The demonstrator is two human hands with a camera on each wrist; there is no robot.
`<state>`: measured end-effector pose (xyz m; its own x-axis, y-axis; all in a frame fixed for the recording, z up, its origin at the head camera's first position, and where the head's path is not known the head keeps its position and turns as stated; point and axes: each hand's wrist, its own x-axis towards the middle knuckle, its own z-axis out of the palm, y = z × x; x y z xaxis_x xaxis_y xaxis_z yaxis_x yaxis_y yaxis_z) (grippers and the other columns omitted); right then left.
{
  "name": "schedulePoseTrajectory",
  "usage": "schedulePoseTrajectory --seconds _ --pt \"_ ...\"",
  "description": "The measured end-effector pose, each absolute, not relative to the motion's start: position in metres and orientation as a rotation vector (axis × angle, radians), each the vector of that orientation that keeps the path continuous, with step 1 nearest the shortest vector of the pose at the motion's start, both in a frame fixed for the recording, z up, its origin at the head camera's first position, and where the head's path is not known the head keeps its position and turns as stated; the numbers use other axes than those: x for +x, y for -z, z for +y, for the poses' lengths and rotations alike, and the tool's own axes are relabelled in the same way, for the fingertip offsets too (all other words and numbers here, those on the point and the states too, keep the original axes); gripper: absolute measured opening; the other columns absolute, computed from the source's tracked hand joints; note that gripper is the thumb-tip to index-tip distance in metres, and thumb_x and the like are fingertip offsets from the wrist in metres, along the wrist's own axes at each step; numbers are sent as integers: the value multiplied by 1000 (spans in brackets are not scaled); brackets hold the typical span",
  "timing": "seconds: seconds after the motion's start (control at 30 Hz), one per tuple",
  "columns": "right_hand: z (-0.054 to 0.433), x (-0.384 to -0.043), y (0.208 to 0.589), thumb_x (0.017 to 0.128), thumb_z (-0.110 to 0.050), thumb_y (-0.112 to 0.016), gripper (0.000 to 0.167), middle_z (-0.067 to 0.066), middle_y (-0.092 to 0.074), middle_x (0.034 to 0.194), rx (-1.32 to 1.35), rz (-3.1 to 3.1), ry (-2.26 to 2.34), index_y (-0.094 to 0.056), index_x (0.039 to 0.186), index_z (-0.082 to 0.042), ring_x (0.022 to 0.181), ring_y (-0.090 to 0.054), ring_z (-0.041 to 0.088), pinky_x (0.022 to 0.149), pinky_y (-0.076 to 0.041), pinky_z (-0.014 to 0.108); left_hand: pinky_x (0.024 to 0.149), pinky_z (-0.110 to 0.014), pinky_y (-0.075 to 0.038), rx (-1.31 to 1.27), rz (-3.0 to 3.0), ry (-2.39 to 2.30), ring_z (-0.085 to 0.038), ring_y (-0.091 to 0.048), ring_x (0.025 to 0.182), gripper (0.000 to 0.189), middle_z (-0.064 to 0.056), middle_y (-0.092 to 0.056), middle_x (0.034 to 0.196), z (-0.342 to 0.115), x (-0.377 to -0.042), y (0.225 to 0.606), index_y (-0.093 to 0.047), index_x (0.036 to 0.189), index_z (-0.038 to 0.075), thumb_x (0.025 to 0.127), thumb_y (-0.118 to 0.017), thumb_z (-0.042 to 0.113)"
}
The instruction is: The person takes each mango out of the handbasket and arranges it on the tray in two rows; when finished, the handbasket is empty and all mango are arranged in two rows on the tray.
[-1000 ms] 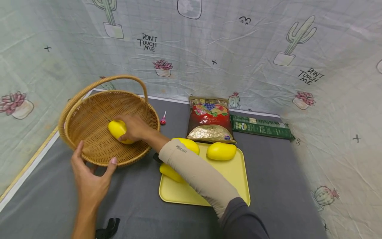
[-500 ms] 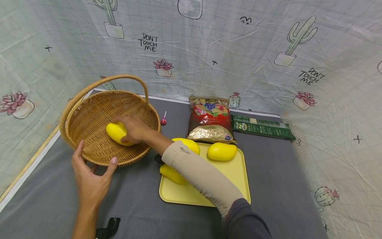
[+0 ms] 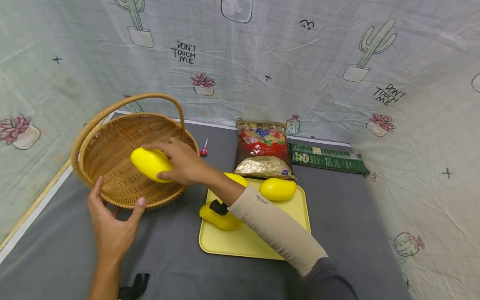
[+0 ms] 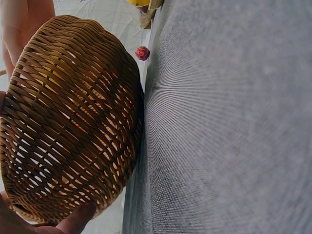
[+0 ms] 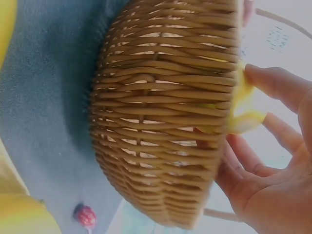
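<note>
A yellow mango (image 3: 148, 162) is in my right hand (image 3: 185, 162), thumb on its near side and fingers over its far side, inside the opening of a wicker basket (image 3: 110, 143). In the right wrist view, the mango (image 5: 246, 109) shows just past the rim, partly hidden by the weave. My left hand (image 3: 114, 227) grips the basket's near-left rim, its thumb and index finger at the edge; other fingers are hidden beneath. The left wrist view has a fingertip (image 4: 80, 217) against the woven wall. The basket leans with its mouth toward me.
Right of the basket, a yellow tray (image 3: 258, 239) bears more mangoes (image 3: 278, 189), one partly behind my right forearm. Beyond it lie a candy bag (image 3: 264, 148) and a green packet (image 3: 328, 159). A lollipop (image 3: 204, 150) lies beside the basket. Printed cloth (image 3: 240, 83) hangs behind.
My right hand has risen and come right and toward me with the mango, which looks larger now. More of the mangoes on the tray shows. My left hand keeps its place on the basket.
</note>
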<state>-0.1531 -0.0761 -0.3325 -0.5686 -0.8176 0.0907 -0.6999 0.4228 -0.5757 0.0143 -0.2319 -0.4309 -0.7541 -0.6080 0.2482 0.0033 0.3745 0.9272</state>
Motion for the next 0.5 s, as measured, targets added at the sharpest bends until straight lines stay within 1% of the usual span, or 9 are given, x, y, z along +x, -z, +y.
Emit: schedulePoseTrajectory --seconds 0.07,0.13,0.2,0.27,0.33,0.43,0.5 --pt "-68 -151 331 94 -24 -84 75 -1 -60 148 -1350 2448 912 -49 160 -27 124 -50 16 91 -42 21 118 -63 -36 520 -2072 1397 -22 -30 156 103 5 -24 171 -232 15 431 -25 167 34 86 -85 15" --pt "-59 -148 329 93 -21 -84 75 0 -59 146 -1340 2419 987 -50 160 -27 124 -51 16 92 -46 22 119 -62 -36 522 -2082 1388 -22 -30 156 103 4 -24 171 -232 15 431 -25 167 34 86 -85 15" --pt "-50 -146 326 93 -20 -84 74 2 -58 145 -1323 2395 1048 -52 159 -27 123 -52 15 94 -50 24 119 -63 -36 522 -2084 1389 -22 -30 156 103 4 -24 171 -232 15 431 -24 167 35 86 -85 16" --pt "-41 -144 324 92 -18 -84 73 3 -57 144 -1309 2362 1116 -53 158 -28 124 -53 15 98 -54 29 119 -62 -36 524 -2085 1394 -22 -30 156 103 4 -24 171 -232 15 431 -24 167 35 87 -85 16" --pt "-30 -142 321 93 -17 -84 73 3 -55 145 -1291 2327 1166 -53 158 -30 125 -55 13 99 -55 30 119 -62 -35 524 -2081 1402 -22 -29 156 103 4 -23 171 -232 15 431 -24 167 35 86 -85 15" --pt "-12 -141 319 93 -16 -83 73 2 -55 147 -1277 2264 1242 -53 158 -31 128 -58 16 102 -55 32 120 -61 -35 527 -2079 1407 -22 -28 157 103 4 -23 171 -232 15 432 -24 167 35 86 -85 15" --pt "2 -140 319 94 -17 -83 72 0 -55 145 -1258 2240 1273 -53 157 -32 127 -61 17 102 -55 31 119 -60 -35 528 -2079 1406 -21 -28 157 103 5 -23 171 -232 15 432 -24 167 35 86 -85 15"
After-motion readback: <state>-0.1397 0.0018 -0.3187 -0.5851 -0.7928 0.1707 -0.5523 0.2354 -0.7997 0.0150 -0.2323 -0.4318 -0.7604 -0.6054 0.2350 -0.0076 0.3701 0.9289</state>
